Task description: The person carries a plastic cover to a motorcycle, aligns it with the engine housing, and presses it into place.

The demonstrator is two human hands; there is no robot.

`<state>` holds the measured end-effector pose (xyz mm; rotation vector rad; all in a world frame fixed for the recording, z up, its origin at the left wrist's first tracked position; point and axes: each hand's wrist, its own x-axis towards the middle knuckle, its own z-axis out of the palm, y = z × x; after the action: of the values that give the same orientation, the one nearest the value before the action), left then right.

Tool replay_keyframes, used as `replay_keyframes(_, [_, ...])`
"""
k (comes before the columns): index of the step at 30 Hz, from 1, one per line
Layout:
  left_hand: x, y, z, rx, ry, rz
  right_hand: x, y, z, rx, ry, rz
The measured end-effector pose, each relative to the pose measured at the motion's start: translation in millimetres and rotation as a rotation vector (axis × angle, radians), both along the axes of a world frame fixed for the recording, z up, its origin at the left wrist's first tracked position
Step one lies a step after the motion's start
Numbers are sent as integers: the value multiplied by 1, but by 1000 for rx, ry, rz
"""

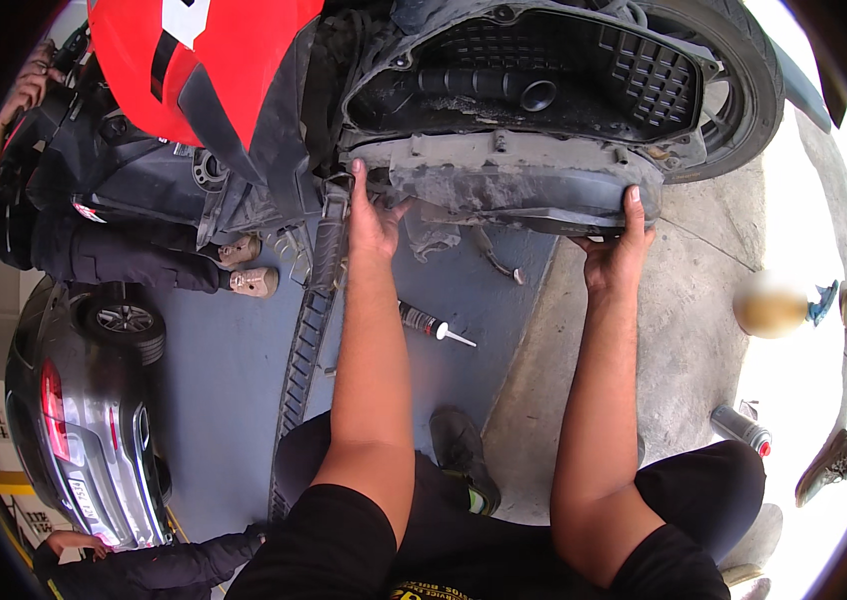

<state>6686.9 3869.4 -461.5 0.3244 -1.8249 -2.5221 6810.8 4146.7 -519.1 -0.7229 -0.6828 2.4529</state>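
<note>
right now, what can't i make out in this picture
- Head view: some fingertips of the left hand and right hand, hidden by the dusty cover.
- Head view: part of the wheel, hidden behind the open case.
- Head view: the red panel's upper end, cut off by the top edge.
</note>
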Motion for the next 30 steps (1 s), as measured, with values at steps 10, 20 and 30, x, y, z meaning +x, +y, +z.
replay_keyframes(10, [-3, 21, 5, -275, -47, 114, 1, 5, -5, 75, -18, 93])
replay_keyframes(20, [1, 20, 12, -221, -56, 50, 1, -1, 5, 99, 0, 68])
replay_keyframes(30, [-6, 17, 5, -257, -48, 104, 1, -2, 1, 100, 11, 80])
